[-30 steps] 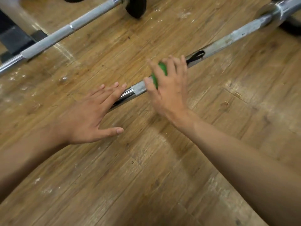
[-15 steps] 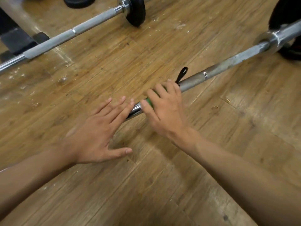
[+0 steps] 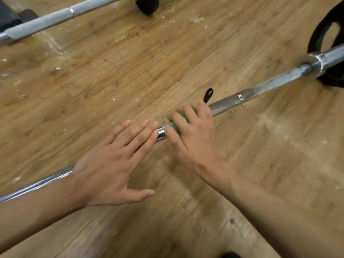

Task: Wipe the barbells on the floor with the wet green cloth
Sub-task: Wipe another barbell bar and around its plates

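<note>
- Wiping is under way on the near barbell (image 3: 260,91), which lies on the wooden floor (image 3: 130,62) and runs across the view from 8 o'clock to 2 o'clock.
- The right hand (image 3: 193,138) sits on the shaft near the centre of the view. Its fingers are curled over the bar and clamped on the green cloth (image 3: 181,120), of which only a small patch shows between them.
- The left hand (image 3: 111,164) lies flat over the bar at 8 o'clock of the cloth. Its fingers are straight and slightly apart, with the tips just beside the right thumb, and it seems to steady the bar rather than wipe.
- A black loop (image 3: 208,94) pokes out past the right fingers at 1 o'clock. What it belongs to cannot be told.
- From the cloth towards 2 o'clock, the knurled shaft looks dull and blotchy up to the collar (image 3: 309,62) and the weight plate (image 3: 331,81). That stretch probably needs passes, though the blur hides whether it is wet.
- Towards 8 o'clock the shaft shines bright, partly hidden under the left forearm.
- The far barbell (image 3: 46,20) lies at 11 o'clock, well apart from both hands, and judging by that it is left to do.
- Overall the task looks roughly midway: one bar is in hand and the other waits.
</note>
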### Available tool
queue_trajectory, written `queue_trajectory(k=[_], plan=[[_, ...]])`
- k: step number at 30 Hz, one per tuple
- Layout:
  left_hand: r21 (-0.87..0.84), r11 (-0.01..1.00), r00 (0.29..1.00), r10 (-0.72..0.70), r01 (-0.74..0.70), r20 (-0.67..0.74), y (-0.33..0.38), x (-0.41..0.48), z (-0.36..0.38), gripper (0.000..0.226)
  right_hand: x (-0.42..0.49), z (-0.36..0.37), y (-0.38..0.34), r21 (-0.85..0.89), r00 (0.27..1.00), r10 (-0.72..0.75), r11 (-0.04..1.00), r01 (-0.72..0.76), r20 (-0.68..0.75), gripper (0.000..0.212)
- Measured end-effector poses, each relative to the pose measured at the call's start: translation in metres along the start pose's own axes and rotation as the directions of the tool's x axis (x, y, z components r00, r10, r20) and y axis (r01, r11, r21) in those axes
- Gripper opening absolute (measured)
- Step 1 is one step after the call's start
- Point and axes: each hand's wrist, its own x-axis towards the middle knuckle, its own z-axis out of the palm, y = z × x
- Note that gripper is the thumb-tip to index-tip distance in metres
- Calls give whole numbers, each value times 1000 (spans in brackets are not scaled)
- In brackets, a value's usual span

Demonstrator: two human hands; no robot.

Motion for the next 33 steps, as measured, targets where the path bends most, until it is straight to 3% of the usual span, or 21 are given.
queue_trajectory(k=[2, 4, 5, 7, 9, 11, 13, 16, 18, 20, 23, 25, 27, 29, 31, 33], plan=[[-4, 1000, 1000, 7, -7, 1, 9, -3, 0, 114, -11, -10, -7, 10, 981, -171, 985, 170, 88, 59], [-13, 1000, 1000, 16, -16, 3, 19, -7, -1, 113, -15, -26, 30, -95, 952, -256, 957, 274, 166, 59], [-26, 1000, 1000, 13, -13, -1, 24, -9, -2, 112, -16, -34, 52, -135, 965, -207, 964, 230, 163, 61], [-62, 998, 1000, 9, -9, -7, 34, -13, -4, 110, -21, -52, 94, -196, 994, 28, 981, -8, 101, 69], [-84, 996, 1000, 4, -4, -9, 44, -16, -5, 109, -29, -63, 111, -205, 973, 229, 954, -219, 28, 77], [-99, 995, 1000, 8, -8, 3, 53, -18, -5, 110, -33, -61, 92, -151, 959, 282, 949, -275, 23, 80], [-122, 992, 1000, 26, -23, 19, 61, -21, -6, 110, -41, -53, 46, -90, 976, 197, 978, -189, 90, 79], [-155, 987, 999, 38, -35, 17, 73, -26, -8, 112, -70, -47, -15, 63, 969, -99, 994, 86, 229, 69], [-143, 988, 998, 62, -59, 17, 80, -30, -9, 112, -77, -57, -5, 52, 928, -243, 970, 238, 282, 70], [-128, 989, 997, 79, -78, 5, 87, -34, -8, 112, -77, -68, 35, -41, 927, -259, 959, 281, 272, 69], [-106, 991, 996, 85, -86, -10, 98, -37, -4, 111, -75, -86, 105, -141, 988, 12, 990, 10, 155, 65], [-91, 992, 996, 91, -93, -24, 104, -39, -1, 112, -76, -97, 119, -168, 972, 232, 960, -224, 32, 65], [-65, 993, 995, 96, -98, -26, 109, -40, 1, 113, -80, -88, 98, -134, 938, 345, 928, -348, -42, 72], [-39, 994, 995, 98, -99, -24, 112, -41, 2, 113, -92, -71, 48, -32, 971, 240, 970, -241, -19, 73], [-20, 995, 995, 98, -99, -16, 114, -42, 2, 110, -110, -56, 1, 82, 999, 14, 996, -18, 49, 71], [-13, 996, 996, 93, -93, -14, 113, -42, 1, 106, -111, -55, 0, 87, 975, -189, 980, 179, 118, 70]])
